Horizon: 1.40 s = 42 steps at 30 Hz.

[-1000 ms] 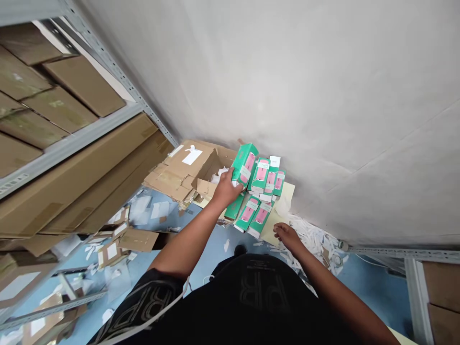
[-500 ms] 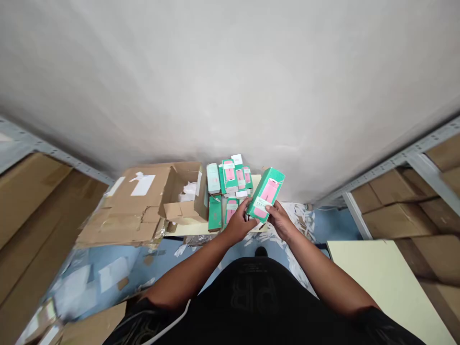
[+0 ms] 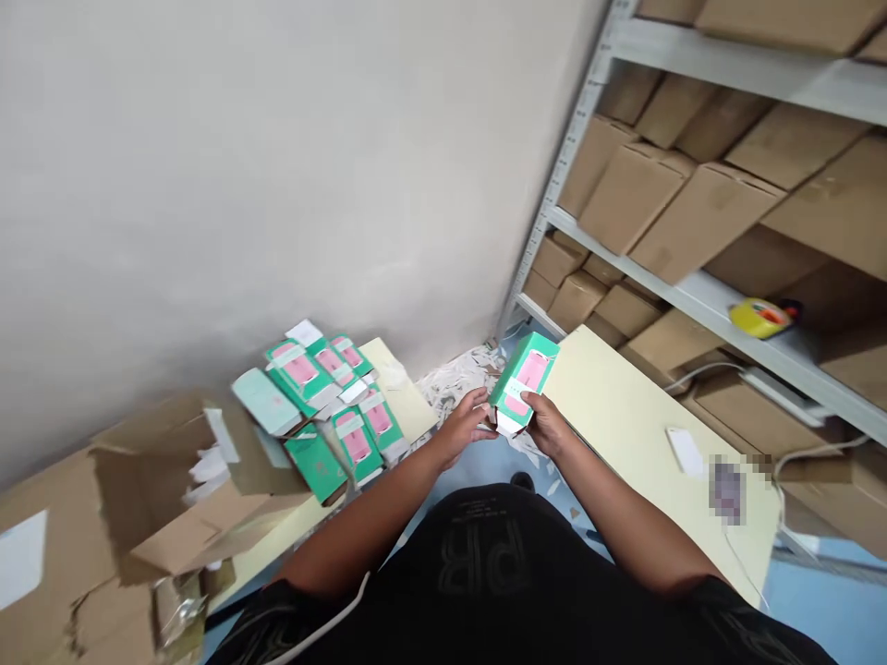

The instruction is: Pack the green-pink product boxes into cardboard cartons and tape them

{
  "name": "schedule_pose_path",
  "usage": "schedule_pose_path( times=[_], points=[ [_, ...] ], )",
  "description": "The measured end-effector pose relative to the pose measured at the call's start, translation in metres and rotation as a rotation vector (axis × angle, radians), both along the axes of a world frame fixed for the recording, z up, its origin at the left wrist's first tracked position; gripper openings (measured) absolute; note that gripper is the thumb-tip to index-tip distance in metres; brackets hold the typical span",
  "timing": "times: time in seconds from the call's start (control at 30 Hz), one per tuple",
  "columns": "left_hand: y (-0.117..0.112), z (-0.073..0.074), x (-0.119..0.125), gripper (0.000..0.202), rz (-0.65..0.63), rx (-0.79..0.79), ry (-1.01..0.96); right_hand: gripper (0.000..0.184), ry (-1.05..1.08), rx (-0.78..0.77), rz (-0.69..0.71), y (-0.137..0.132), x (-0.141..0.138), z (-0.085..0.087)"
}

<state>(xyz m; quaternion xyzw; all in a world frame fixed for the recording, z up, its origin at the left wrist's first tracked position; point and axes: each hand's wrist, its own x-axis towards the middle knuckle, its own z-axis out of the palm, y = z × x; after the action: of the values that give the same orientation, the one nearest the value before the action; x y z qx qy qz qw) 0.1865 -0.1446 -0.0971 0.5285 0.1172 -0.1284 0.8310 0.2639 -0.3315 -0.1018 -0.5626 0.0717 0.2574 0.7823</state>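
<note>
A green box [image 3: 530,372] with a pink panel and a white label is tilted in front of me. My right hand [image 3: 549,423] grips its lower right side, the thumb lying on the printed face. At the box's near end a white flap [image 3: 511,421] stands out. My left hand [image 3: 463,429] is beside that end with its fingers apart; whether a fingertip touches the box, I cannot tell. To the left, several similar green boxes [image 3: 356,441] lie grouped on a pale tabletop, with a mint-coloured box [image 3: 266,403] among them.
An open cardboard carton [image 3: 159,462] with white paper inside stands at left. On my right is a pale yellow table [image 3: 602,397] with a white phone-like object [image 3: 686,451]. Shelves behind it hold brown cartons [image 3: 707,217] and a yellow tape roll [image 3: 759,317]. Paper scraps [image 3: 454,379] litter the floor.
My view has turned right, bringing the right table and shelves further in. The green box is still in my right hand, its white end flap now showing. My left hand has loosened from it.
</note>
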Motion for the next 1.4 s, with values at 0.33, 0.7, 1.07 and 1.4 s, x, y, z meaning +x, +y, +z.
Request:
schedule_pose_path(
  times=[0.33, 0.7, 1.07, 1.4],
  points=[
    [-0.089, -0.03, 0.087, 0.038, -0.293, 0.431, 0.137, 0.053, -0.137, -0.585, -0.384, -0.19, 0.055, -0.08],
    [-0.213, -0.042, 0.166, 0.039, -0.438, 0.756, 0.111, 0.072, -0.269, -0.948, -0.036, -0.297, 0.142, -0.166],
    [-0.281, -0.048, 0.268, 0.067, -0.531, 1.11, -0.211, 0.082, -0.554, -1.02, 0.06, -0.282, 0.157, -0.187],
    [-0.285, -0.042, 0.308, 0.07, -0.803, 1.156, -0.409, 0.093, -0.23, -0.752, -0.261, -0.257, 0.129, -0.105]
  ],
)
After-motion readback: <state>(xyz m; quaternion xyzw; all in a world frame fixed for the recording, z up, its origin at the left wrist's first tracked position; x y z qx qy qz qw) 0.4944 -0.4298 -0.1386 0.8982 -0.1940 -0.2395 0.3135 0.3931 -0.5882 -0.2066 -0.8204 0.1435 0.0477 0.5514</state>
